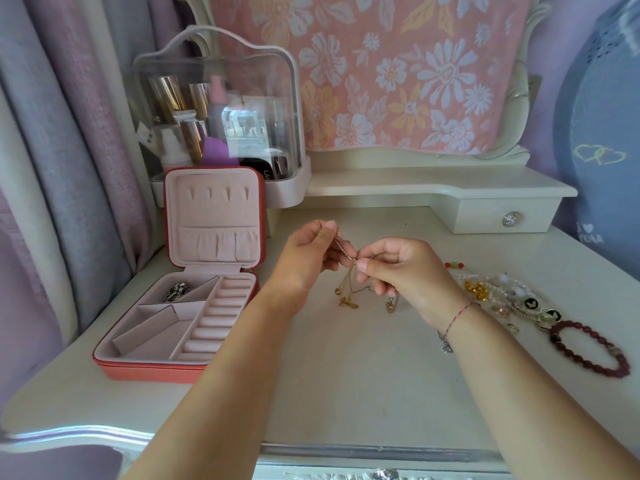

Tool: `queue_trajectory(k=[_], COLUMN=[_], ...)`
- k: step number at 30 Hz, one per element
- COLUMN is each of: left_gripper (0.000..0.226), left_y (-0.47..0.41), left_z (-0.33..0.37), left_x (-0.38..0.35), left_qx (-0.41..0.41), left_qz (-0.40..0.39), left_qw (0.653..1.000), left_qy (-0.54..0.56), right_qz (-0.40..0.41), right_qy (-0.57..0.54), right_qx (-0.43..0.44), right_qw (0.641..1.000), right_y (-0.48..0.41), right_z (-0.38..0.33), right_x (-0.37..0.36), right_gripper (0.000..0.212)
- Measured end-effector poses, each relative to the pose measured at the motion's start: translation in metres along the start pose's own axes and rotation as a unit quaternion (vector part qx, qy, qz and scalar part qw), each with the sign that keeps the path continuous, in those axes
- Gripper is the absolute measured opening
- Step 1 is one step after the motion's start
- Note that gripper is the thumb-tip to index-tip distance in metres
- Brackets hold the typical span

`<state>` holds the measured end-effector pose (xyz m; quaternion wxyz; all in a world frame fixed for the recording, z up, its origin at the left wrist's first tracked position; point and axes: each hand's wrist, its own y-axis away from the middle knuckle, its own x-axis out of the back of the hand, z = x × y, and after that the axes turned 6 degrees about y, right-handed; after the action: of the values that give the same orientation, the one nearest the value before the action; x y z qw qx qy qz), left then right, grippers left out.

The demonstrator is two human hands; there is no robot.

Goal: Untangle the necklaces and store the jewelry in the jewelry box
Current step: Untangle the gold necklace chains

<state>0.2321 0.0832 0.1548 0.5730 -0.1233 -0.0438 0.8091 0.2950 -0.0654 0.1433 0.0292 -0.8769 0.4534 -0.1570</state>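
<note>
I'm pinching the tangled gold necklaces [348,303] mid-table [346,393]: left hand [311,258] gripping the upper chain, right hand [405,268] nipping the knot, pendants hanging down. Looks like the untangling step; next I'm needing to tease one strand free, gently. The jewelry box [180,327] is sitting open at the left edge.

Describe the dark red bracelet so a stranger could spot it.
On the white dressing table, find the jewelry pile on the right. At its near end lies the bracelet, the only ring of dark red beads.
</note>
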Motion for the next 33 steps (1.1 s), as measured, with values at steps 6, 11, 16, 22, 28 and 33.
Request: queue_trajectory(k=[6,11,16,22,28,33], left_gripper=[0.027,0.028,0.029,0.018,0.012,0.023], left_y=[0.0001,0.0006,-0.0001,-0.0047,-0.0043,0.0014], left_z=[0.0004,-0.0001,-0.0003,-0.0059,-0.0075,-0.0084], left_x=[0.0001,-0.0006,-0.0007,0.002,0.0011,-0.0025], left_qx=[0.008,0.002,0.006,-0.003,-0.031,0.025], left_qz=[0.01,0.017,0.02,0.074,0.028,-0.095], left_qw=[1.0,1.0,0.999,0.994,0.985,0.988], left_qy=[0.016,0.021,0.03,-0.086,-0.169,-0.12], right_qz=[0.016,0.017,0.033,0.063,0.073,0.098], right_qy=[-0.004,0.011,0.029,0.046,0.064,0.08], right_qx=[-0.001,0.004,-0.005,0.0,0.036,0.06], right_qw=[1.0,1.0,0.999,0.997,0.995,0.99], right_y=[-0.0001,-0.0001,-0.0004,-0.0013,-0.0005,-0.0011], right_z=[-0.0013,0.0006,0.0021,0.0011,-0.0007,-0.0007], right_x=[0.0006,0.0017,0.0002,0.0015,-0.0003,0.0003], right_gripper=[0.005,0.01,0.009,0.004,0.014,0.015])
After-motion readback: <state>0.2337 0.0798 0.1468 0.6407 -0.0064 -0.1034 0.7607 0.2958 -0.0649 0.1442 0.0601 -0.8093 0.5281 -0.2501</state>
